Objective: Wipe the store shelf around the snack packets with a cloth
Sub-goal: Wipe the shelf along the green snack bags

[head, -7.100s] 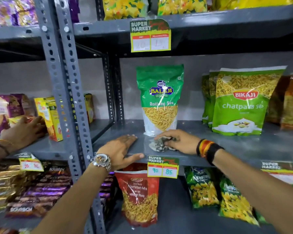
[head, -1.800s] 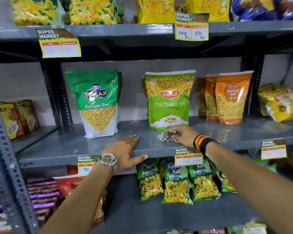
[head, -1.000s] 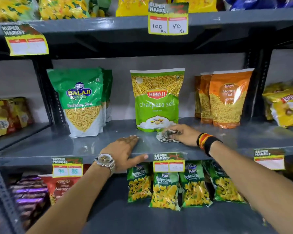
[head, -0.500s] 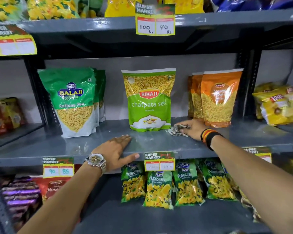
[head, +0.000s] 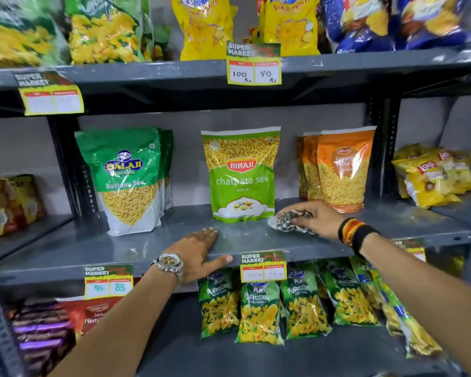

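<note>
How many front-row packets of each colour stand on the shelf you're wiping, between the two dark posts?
Green: 2, the Balaji packet and the chatpata sev packet
Orange: 1, the moong dal packet
Total: 3 (packets tucked behind these are not counted)

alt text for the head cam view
The right hand presses a cloth on a grey shelf between a green packet and an orange one; the left hand rests flat on the shelf's front edge.
</note>
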Demonstrator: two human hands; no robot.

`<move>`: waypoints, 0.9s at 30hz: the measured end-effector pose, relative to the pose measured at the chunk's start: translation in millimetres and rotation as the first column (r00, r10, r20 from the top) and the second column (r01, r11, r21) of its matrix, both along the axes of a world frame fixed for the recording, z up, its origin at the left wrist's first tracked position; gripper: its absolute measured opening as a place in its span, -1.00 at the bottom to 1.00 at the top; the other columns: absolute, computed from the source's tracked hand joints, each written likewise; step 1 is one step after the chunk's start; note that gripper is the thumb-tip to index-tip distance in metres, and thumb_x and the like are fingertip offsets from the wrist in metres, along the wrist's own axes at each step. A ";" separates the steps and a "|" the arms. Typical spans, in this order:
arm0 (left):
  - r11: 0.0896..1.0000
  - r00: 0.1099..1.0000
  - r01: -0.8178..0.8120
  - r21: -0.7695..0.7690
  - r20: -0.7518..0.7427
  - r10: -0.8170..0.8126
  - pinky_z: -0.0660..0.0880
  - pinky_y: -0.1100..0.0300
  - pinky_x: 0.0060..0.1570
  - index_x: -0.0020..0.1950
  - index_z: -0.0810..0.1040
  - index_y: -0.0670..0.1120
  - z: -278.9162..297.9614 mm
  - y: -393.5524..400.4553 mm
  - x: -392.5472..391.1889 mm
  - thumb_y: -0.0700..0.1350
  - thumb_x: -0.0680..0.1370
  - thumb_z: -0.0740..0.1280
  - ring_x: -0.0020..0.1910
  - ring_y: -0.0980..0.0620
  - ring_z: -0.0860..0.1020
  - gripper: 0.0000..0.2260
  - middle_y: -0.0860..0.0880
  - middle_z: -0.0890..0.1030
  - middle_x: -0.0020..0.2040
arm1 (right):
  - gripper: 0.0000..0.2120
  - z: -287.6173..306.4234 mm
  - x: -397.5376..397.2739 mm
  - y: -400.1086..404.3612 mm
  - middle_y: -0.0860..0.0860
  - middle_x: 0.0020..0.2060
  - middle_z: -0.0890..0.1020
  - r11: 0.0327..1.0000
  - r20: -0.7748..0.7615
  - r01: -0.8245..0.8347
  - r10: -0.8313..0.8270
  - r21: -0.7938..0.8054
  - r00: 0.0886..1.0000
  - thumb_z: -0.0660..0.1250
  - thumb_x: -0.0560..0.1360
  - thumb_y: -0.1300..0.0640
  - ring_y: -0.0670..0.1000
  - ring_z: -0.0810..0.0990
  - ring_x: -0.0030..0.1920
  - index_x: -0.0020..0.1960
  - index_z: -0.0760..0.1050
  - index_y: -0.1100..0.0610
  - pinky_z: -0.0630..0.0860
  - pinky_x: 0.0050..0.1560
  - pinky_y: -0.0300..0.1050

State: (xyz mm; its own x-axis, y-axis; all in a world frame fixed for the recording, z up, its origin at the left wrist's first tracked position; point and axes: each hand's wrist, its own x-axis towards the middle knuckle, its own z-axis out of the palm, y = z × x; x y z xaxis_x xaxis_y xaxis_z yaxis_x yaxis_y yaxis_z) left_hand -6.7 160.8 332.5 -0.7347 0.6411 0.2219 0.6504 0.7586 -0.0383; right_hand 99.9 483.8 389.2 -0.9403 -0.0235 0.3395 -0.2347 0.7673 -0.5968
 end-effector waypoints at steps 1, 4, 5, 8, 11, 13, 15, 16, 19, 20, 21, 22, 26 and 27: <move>1.000 1.000 0.007 -0.020 -0.005 -0.007 0.22 0.02 0.56 0.66 0.10 0.00 1.8 -2.7 -2.7 0.67 0.31 -0.23 0.59 -0.04 0.25 0.10 -0.02 0.20 0.65 | -0.70 0.3 -9.5 -9.4 -0.03 0.23 0.61 1.000 0.002 -0.012 0.012 0.011 1.000 0.32 0.54 0.27 -0.03 0.57 0.20 0.23 0.59 0.03 0.53 0.20 -0.16; 0.998 0.999 0.010 -0.064 -0.032 -0.012 0.21 0.04 0.55 0.66 0.08 0.03 4.9 -14.2 -11.3 0.63 0.38 -0.15 0.59 -0.01 0.24 0.01 0.01 0.20 0.65 | -0.69 -0.4 -45.4 -41.9 0.02 0.31 0.56 0.995 0.019 -0.080 0.079 0.064 0.997 0.31 0.55 0.27 0.07 0.53 0.28 0.22 0.60 0.01 0.50 0.26 -0.01; 0.999 0.999 0.003 -0.052 -0.032 -0.005 0.20 0.05 0.56 0.66 0.08 0.03 3.3 -17.3 -13.3 0.61 0.42 -0.10 0.60 -0.01 0.24 -0.03 0.01 0.20 0.65 | -0.70 -1.8 -57.9 -52.3 0.02 0.32 0.55 0.993 0.029 -0.092 0.090 0.069 0.995 0.32 0.54 0.26 0.05 0.51 0.31 0.22 0.60 0.01 0.48 0.27 -0.06; 1.000 1.000 0.003 -0.013 -0.026 -0.003 0.17 0.06 0.57 0.66 0.10 0.01 -3.9 -19.3 -17.1 0.59 0.45 -0.05 0.60 0.00 0.23 -0.06 -0.01 0.21 0.65 | -0.71 -11.0 -84.5 -80.4 0.04 0.25 0.61 0.988 0.046 -0.116 0.112 0.103 0.993 0.34 0.53 0.27 0.02 0.54 0.26 0.21 0.60 0.08 0.44 0.19 -0.20; 1.000 1.000 -0.006 -0.005 -0.023 0.006 0.19 0.04 0.56 0.65 0.11 0.01 -5.4 -18.1 -19.1 0.59 0.44 -0.05 0.59 -0.01 0.24 -0.05 -0.01 0.21 0.65 | -0.72 -24.0 -102.6 -95.2 0.02 0.22 0.63 0.987 0.038 -0.103 0.099 0.126 0.994 0.35 0.52 0.21 0.04 0.56 0.23 0.22 0.60 0.05 0.48 0.26 -0.06; 1.000 0.999 -0.012 -0.001 -0.030 0.012 0.19 0.04 0.56 0.66 0.09 0.02 -5.2 -17.9 -17.9 0.56 0.48 0.00 0.60 -0.01 0.23 -0.10 0.01 0.20 0.65 | -0.72 -26.9 -108.5 -89.9 0.01 0.24 0.62 0.992 0.011 -0.035 0.033 0.120 0.999 0.36 0.52 0.17 0.07 0.54 0.26 0.21 0.60 0.01 0.49 0.27 0.00; 1.000 1.000 -0.010 -0.004 -0.022 0.010 0.16 0.06 0.56 0.66 0.08 0.02 -5.7 -17.8 -15.5 0.54 0.49 0.01 0.60 0.00 0.21 -0.11 0.02 0.17 0.66 | -0.72 -27.8 -105.4 -73.1 -0.02 0.22 0.63 0.992 -0.008 0.061 -0.060 0.111 0.998 0.37 0.49 0.14 0.07 0.55 0.25 0.17 0.60 -0.08 0.50 0.25 0.01; 1.000 1.000 -0.010 -0.004 -0.016 0.010 0.15 0.06 0.57 0.66 0.08 0.02 -6.2 -17.6 -14.5 0.55 0.48 0.00 0.61 0.00 0.20 -0.10 0.01 0.17 0.66 | -0.73 -29.7 -102.3 -60.0 -0.04 0.17 0.66 0.987 -0.011 0.101 -0.100 0.123 0.995 0.37 0.48 0.12 0.06 0.58 0.22 0.13 0.61 -0.13 0.52 0.23 0.02; 1.000 1.000 -0.018 -0.003 -0.003 0.018 0.13 0.05 0.59 0.66 0.08 0.01 -6.9 -17.4 -15.6 0.63 0.38 -0.12 0.61 -0.02 0.19 0.02 -0.01 0.17 0.66 | -0.76 -32.9 -87.4 -17.2 -0.06 0.07 0.70 0.971 -0.001 0.191 -0.192 0.146 0.981 0.36 0.46 0.10 0.05 0.63 0.13 0.06 0.60 -0.18 0.55 0.16 0.08; 1.000 1.000 -0.019 0.000 -0.005 0.019 0.13 0.05 0.59 0.66 0.08 0.00 -7.1 -17.1 -16.5 0.64 0.37 -0.13 0.61 -0.02 0.19 0.03 -0.01 0.17 0.66 | -0.77 -30.4 -79.3 -8.0 -0.05 0.05 0.71 0.967 0.007 0.209 -0.212 0.148 0.977 0.36 0.47 0.13 0.04 0.63 0.11 0.05 0.62 -0.14 0.55 0.15 0.09; 1.000 1.000 -0.016 0.002 -0.010 0.016 0.13 0.05 0.59 0.66 0.08 0.00 -7.8 -16.9 -17.6 0.63 0.39 -0.11 0.61 -0.03 0.20 0.01 -0.01 0.18 0.66 | -0.78 -28.1 -73.0 -1.3 -0.04 0.03 0.71 0.963 0.014 0.223 -0.227 0.149 0.974 0.36 0.48 0.16 0.04 0.64 0.09 0.05 0.63 -0.10 0.55 0.14 0.09; 1.000 1.000 -0.008 0.005 -0.017 0.008 0.14 0.05 0.58 0.66 0.09 -0.01 -8.3 -16.5 -18.3 0.61 0.42 -0.08 0.61 -0.03 0.20 -0.02 -0.02 0.18 0.66 | -0.77 -25.0 -67.0 0.2 -0.03 0.03 0.71 0.963 0.020 0.228 -0.233 0.145 0.972 0.36 0.49 0.20 0.04 0.64 0.09 0.06 0.64 -0.06 0.55 0.15 0.08; 1.000 0.999 0.005 0.009 -0.033 -0.005 0.17 0.04 0.58 0.65 0.11 -0.02 -9.0 -17.9 -21.3 0.64 0.39 -0.13 0.60 -0.03 0.22 0.03 -0.03 0.20 0.65 | -0.73 -12.8 -65.7 -39.2 -0.04 0.17 0.66 0.985 -0.020 0.137 -0.136 0.105 0.991 0.35 0.51 0.18 0.02 0.58 0.19 0.16 0.61 -0.07 0.51 0.23 0.05; 1.000 0.999 0.004 0.005 -0.038 -0.004 0.17 0.03 0.57 0.65 0.11 -0.02 -8.7 -17.8 -21.5 0.65 0.37 -0.15 0.60 -0.03 0.23 0.05 -0.03 0.21 0.65 | -0.72 -10.4 -70.8 -56.6 -0.05 0.21 0.63 0.990 -0.035 0.095 -0.092 0.102 0.995 0.36 0.51 0.16 0.01 0.56 0.21 0.18 0.60 -0.08 0.49 0.27 0.04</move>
